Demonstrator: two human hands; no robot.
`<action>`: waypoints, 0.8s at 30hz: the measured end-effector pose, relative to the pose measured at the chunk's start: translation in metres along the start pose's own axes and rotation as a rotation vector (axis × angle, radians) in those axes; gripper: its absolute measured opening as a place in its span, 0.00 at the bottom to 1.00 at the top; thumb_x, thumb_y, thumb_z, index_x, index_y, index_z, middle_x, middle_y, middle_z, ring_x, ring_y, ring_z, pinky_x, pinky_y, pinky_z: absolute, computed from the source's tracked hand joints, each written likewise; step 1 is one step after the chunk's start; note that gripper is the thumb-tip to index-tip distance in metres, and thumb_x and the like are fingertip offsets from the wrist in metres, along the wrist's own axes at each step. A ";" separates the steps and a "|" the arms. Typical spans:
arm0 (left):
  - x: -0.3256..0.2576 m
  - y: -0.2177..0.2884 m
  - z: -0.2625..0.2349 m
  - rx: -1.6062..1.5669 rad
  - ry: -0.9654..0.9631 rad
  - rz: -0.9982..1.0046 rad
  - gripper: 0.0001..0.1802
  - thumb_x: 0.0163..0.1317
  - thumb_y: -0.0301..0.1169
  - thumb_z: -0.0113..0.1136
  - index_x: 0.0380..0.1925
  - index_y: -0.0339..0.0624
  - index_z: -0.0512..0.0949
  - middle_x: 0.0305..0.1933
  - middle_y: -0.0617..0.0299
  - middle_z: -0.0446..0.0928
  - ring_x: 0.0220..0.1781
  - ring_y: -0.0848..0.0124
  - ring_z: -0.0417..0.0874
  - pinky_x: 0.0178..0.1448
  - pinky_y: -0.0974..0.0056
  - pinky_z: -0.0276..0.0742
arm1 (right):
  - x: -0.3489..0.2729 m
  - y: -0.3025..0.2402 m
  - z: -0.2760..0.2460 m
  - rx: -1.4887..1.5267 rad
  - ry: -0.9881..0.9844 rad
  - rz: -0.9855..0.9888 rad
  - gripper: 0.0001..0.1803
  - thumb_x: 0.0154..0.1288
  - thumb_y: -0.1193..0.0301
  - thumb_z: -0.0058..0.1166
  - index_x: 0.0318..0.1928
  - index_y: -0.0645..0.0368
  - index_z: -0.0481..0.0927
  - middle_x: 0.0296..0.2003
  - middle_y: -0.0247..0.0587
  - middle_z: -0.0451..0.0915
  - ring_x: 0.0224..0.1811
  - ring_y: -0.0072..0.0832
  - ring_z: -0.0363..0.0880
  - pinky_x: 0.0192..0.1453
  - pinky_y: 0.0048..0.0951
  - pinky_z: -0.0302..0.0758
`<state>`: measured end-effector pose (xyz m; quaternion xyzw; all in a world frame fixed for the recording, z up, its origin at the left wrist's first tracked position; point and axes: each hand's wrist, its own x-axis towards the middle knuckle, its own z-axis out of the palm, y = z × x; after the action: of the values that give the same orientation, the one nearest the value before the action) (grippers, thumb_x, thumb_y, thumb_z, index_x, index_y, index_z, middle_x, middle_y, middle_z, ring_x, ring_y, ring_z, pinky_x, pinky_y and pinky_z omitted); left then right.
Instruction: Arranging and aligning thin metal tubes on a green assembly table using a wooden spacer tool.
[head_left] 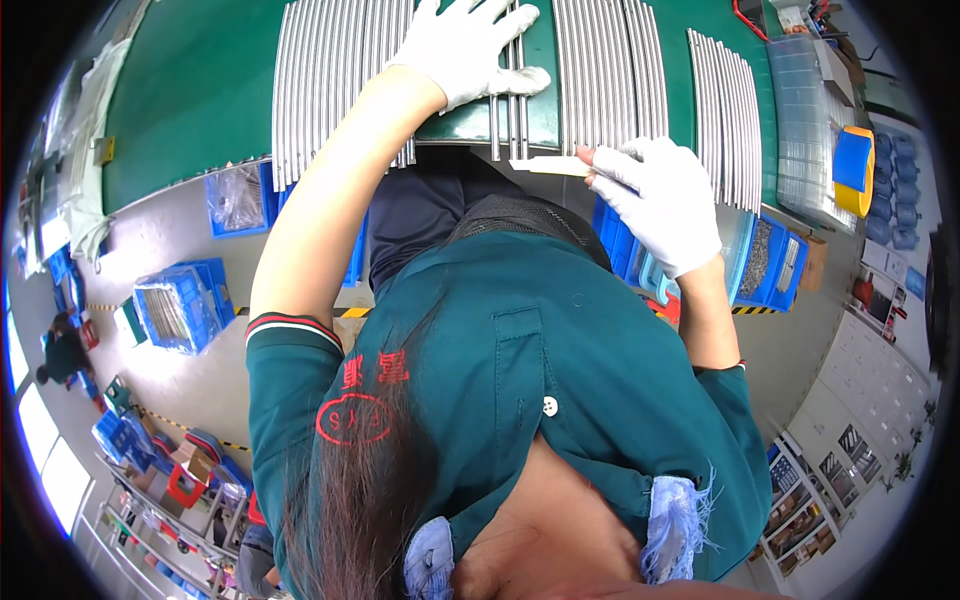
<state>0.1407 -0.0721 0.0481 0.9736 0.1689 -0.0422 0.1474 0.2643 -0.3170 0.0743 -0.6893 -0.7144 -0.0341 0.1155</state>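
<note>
My left hand [458, 50], in a white glove, lies with fingers spread over a few thin metal rods [512, 125] on the green table. Their near ends jut past the table's front edge. My right hand [660, 200], in a white glove with some bare fingertips, is closed on a slim cream-coloured tool [553, 166]. That tool points left, its pale tip right at the ends of these rods; I cannot tell if it touches them. On the left, a wide row of metal rods [325, 90] lies partly under my left forearm. Another row of rods [605, 80] lies right of my left hand.
A third rod row [725, 120] lies farther right, beside clear plastic trays [808, 130] and a blue and yellow tape roll [853, 170]. Blue bins [770, 262] stand below the green table [190, 90]. On the floor at left is a blue crate [185, 305]. Another person [65, 350] is far left.
</note>
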 end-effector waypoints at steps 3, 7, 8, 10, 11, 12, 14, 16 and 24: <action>0.002 0.000 0.001 0.005 0.001 -0.001 0.49 0.64 0.65 0.55 0.75 0.41 0.65 0.80 0.41 0.61 0.82 0.46 0.59 0.83 0.38 0.48 | 0.002 -0.003 0.002 0.003 0.020 0.053 0.11 0.62 0.62 0.67 0.46 0.42 0.90 0.27 0.31 0.79 0.30 0.33 0.78 0.34 0.35 0.73; 0.004 -0.012 0.023 0.001 0.076 0.021 0.49 0.64 0.65 0.55 0.75 0.41 0.65 0.80 0.41 0.61 0.82 0.46 0.60 0.83 0.39 0.48 | 0.006 -0.003 -0.003 -0.041 0.088 0.131 0.12 0.62 0.62 0.68 0.46 0.41 0.90 0.28 0.31 0.80 0.30 0.32 0.77 0.34 0.36 0.73; 0.004 -0.016 0.029 -0.024 0.132 0.048 0.49 0.64 0.65 0.55 0.75 0.41 0.65 0.80 0.41 0.61 0.82 0.46 0.59 0.83 0.39 0.48 | 0.004 -0.002 -0.003 -0.027 0.091 0.067 0.12 0.62 0.61 0.67 0.47 0.41 0.90 0.28 0.30 0.80 0.31 0.32 0.78 0.35 0.35 0.74; 0.005 -0.015 0.026 -0.050 0.187 0.077 0.49 0.64 0.65 0.55 0.75 0.40 0.65 0.80 0.41 0.61 0.82 0.45 0.59 0.83 0.39 0.48 | 0.000 -0.006 -0.002 -0.010 0.067 0.047 0.13 0.62 0.61 0.67 0.48 0.42 0.90 0.28 0.30 0.80 0.32 0.31 0.78 0.36 0.34 0.74; 0.004 -0.005 0.010 -0.026 0.093 0.043 0.49 0.64 0.65 0.55 0.75 0.40 0.65 0.80 0.41 0.61 0.82 0.45 0.59 0.83 0.39 0.48 | -0.003 -0.006 0.000 0.009 0.042 0.027 0.14 0.62 0.61 0.67 0.48 0.42 0.90 0.29 0.30 0.80 0.32 0.31 0.78 0.36 0.34 0.75; 0.004 0.000 0.002 -0.002 -0.002 0.009 0.49 0.64 0.65 0.55 0.75 0.40 0.65 0.80 0.40 0.61 0.82 0.45 0.59 0.83 0.40 0.48 | -0.005 -0.004 0.001 -0.006 0.012 -0.006 0.14 0.63 0.61 0.66 0.49 0.43 0.90 0.30 0.29 0.80 0.32 0.30 0.77 0.35 0.34 0.75; 0.005 -0.012 0.025 0.025 0.085 0.032 0.49 0.64 0.65 0.55 0.75 0.40 0.65 0.80 0.40 0.61 0.82 0.45 0.59 0.83 0.40 0.48 | -0.006 -0.006 -0.002 -0.027 -0.024 -0.007 0.14 0.64 0.62 0.66 0.50 0.44 0.89 0.31 0.29 0.81 0.33 0.29 0.78 0.35 0.33 0.75; 0.007 -0.015 0.030 0.051 0.166 0.064 0.50 0.64 0.65 0.55 0.75 0.40 0.65 0.80 0.40 0.61 0.82 0.46 0.59 0.83 0.40 0.48 | -0.009 -0.006 -0.001 -0.047 -0.063 0.003 0.14 0.64 0.62 0.65 0.50 0.44 0.89 0.32 0.28 0.81 0.34 0.28 0.78 0.35 0.33 0.75; 0.003 -0.002 0.005 0.013 0.010 -0.001 0.50 0.64 0.66 0.54 0.76 0.41 0.64 0.80 0.41 0.60 0.82 0.46 0.59 0.83 0.39 0.48 | -0.015 -0.007 0.001 0.019 -0.022 0.026 0.13 0.64 0.62 0.65 0.49 0.44 0.90 0.35 0.24 0.83 0.32 0.27 0.76 0.34 0.31 0.74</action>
<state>0.1422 -0.0708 0.0427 0.9747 0.1700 -0.0383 0.1401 0.2578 -0.3317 0.0710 -0.6979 -0.7067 -0.0183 0.1149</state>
